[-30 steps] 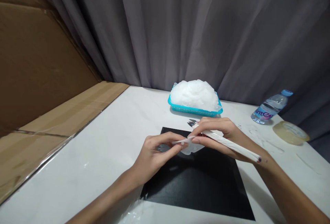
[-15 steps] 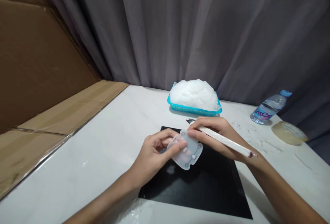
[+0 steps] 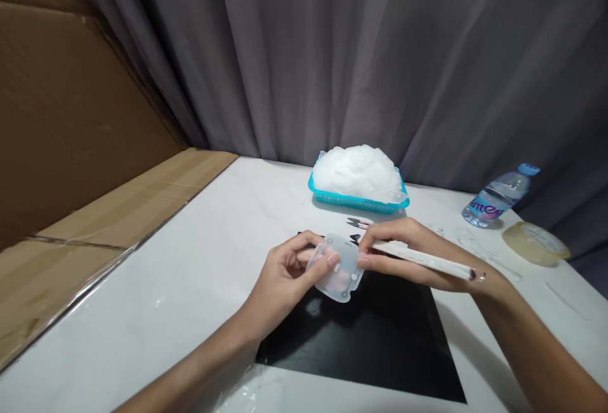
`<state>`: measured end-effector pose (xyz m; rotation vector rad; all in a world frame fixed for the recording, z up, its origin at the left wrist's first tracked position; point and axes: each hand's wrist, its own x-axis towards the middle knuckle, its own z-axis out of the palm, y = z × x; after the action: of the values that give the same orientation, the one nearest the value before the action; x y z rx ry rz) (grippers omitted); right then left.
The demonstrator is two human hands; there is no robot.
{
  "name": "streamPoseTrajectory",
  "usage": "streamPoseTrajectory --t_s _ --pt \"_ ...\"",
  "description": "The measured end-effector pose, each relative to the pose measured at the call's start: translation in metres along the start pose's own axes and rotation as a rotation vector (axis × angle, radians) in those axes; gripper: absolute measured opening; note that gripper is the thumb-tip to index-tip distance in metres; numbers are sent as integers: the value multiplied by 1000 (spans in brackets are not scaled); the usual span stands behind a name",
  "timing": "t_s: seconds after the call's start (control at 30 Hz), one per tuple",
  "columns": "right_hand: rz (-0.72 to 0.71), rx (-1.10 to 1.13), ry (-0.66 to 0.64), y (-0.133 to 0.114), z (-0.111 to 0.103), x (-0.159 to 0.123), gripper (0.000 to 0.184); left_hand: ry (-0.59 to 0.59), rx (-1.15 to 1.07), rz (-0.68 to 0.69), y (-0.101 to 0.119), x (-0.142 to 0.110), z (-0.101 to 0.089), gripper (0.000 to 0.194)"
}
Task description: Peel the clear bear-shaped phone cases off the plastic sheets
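Observation:
My left hand (image 3: 285, 279) pinches a thin, translucent white plastic piece (image 3: 349, 261) with rounded corners, thumb on its face and fingers behind. Small round marks and a raised tab show on the piece. Closed around a long white-handled tool (image 3: 427, 261) with a dark tip, my right hand (image 3: 408, 248) has its thumb and finger at the piece's right edge. The tool's kind is partly hidden by the fingers. Both hands are over a black mat (image 3: 370, 337). Just beyond the right fingers, a small dark, pointed two-pronged thing (image 3: 357, 223) shows near the tabletop.
A blue basket (image 3: 351, 201) heaped with white translucent pieces (image 3: 356, 172) stands at the back. To the right are a water bottle (image 3: 498, 196), a roll of tape (image 3: 536, 243) and thin clear scraps (image 3: 494, 264). Cardboard (image 3: 118, 204) borders the left; a grey curtain (image 3: 332, 52) hangs behind.
The plastic piece has turned from edge-on to face-up in my left hand. My right hand has shifted slightly to the right, toward the piece's edge, still with the white-handled tool.

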<state>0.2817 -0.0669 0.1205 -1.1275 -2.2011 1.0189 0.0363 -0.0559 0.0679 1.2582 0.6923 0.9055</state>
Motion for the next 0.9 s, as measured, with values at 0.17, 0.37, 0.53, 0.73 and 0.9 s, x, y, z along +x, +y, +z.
streamPoseTrajectory --t_s 0.17,0.37,0.53,0.73,0.9 --pt "-15 27 76 0 7 3 26 -106 5 -43 -9 -2 -2 22" --pt "-81 48 70 -3 8 4 19 -87 180 -5 -14 -5 -4 21" --pt "-86 7 32 -3 0 1 19 -69 374 94 -14 -5 -5 17" --pt "-178 -57 55 -3 -2 2 22 -66 518 205 -19 -5 -10 18" --pt "-218 -73 75 -1 -1 2 19 -56 571 270 -18 -6 -10 20"
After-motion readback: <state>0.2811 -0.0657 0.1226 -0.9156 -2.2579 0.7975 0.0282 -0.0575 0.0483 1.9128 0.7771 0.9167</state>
